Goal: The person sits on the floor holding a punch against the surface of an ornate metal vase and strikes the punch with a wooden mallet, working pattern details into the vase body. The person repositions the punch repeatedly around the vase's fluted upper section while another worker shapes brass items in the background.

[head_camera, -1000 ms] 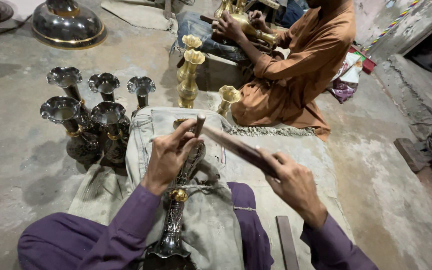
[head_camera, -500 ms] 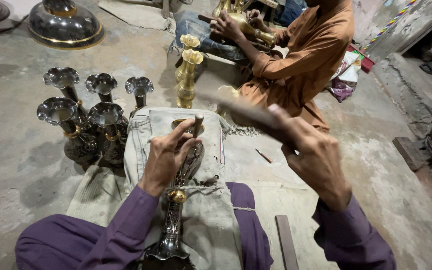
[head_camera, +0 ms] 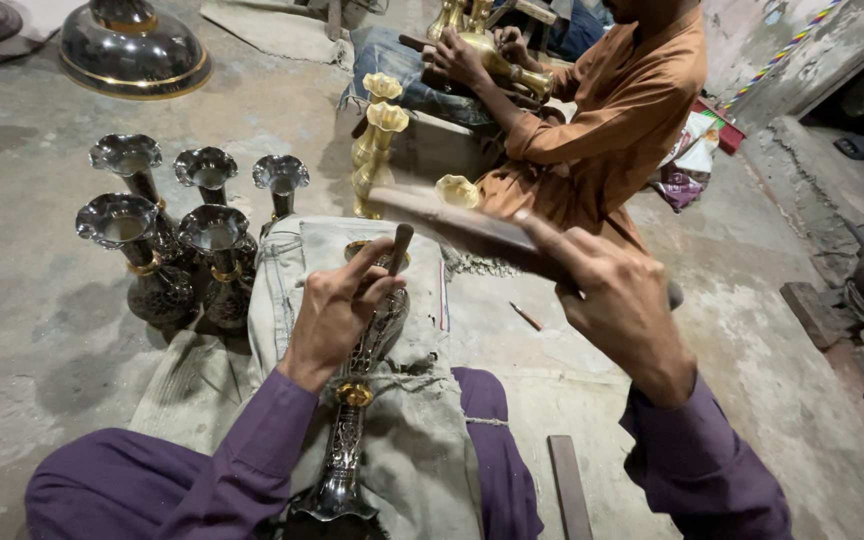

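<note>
A tall dark engraved metal vase [head_camera: 349, 430] with a brass collar lies across my lap on a grey cloth [head_camera: 414, 460]. My left hand [head_camera: 337, 310] presses on its upper body and pinches a thin punch tool [head_camera: 399, 250] upright against it. My right hand [head_camera: 620, 300] is raised above the vase, gripping a flat wooden stick [head_camera: 452, 222] that points left and looks motion-blurred.
Several dark fluted vases [head_camera: 167, 235] stand on the floor at my left. Brass vases [head_camera: 377, 140] stand ahead. A person in an orange garment [head_camera: 602, 120] sits opposite, holding a brass piece. A large dark bowl [head_camera: 132, 50] rests far left. A wooden slat [head_camera: 569, 485] lies by my right leg.
My right hand has lifted the wooden stick from low over the vase to well above it. My left hand stays on the vase with the punch.
</note>
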`<state>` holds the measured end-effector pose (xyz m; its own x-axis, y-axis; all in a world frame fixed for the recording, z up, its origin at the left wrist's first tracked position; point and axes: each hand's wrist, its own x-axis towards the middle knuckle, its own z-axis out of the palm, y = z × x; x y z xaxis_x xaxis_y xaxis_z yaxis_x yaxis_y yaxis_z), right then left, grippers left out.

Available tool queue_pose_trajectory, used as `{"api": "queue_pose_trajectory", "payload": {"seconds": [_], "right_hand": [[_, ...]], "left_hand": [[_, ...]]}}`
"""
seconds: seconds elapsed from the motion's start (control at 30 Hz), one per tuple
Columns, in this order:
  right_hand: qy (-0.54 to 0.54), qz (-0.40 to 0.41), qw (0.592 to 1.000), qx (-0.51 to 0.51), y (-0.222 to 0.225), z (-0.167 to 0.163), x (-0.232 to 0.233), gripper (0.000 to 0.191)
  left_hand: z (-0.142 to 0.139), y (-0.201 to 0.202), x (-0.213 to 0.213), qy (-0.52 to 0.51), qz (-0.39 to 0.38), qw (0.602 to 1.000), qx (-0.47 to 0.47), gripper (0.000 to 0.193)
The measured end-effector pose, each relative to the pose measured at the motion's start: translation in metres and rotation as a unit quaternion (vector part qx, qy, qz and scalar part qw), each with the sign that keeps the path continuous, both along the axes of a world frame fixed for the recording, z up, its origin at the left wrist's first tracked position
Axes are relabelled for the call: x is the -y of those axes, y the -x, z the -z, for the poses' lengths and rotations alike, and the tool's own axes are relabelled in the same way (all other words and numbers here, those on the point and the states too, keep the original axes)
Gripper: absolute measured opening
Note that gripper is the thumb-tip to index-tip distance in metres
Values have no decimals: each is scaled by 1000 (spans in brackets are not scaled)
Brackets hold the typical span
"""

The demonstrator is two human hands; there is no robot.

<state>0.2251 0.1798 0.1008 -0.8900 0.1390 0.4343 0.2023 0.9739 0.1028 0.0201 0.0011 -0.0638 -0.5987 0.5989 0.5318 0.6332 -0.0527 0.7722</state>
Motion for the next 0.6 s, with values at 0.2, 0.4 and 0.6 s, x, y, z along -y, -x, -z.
{"api": "queue_pose_trajectory", "payload": {"seconds": [0.2, 0.4, 0.6], "right_hand": [[170, -106, 971, -128, 7, -2, 3, 75], [143, -26, 982, -125, 12, -1, 4, 69], [14, 84, 996, 25, 19, 0, -2, 73]], "left_hand": [[6, 3, -5, -6, -3, 1000, -25, 41], [3, 1, -3, -10, 7, 1000, -9, 41], [-4, 2, -3, 43, -4, 999, 26, 40]]}}
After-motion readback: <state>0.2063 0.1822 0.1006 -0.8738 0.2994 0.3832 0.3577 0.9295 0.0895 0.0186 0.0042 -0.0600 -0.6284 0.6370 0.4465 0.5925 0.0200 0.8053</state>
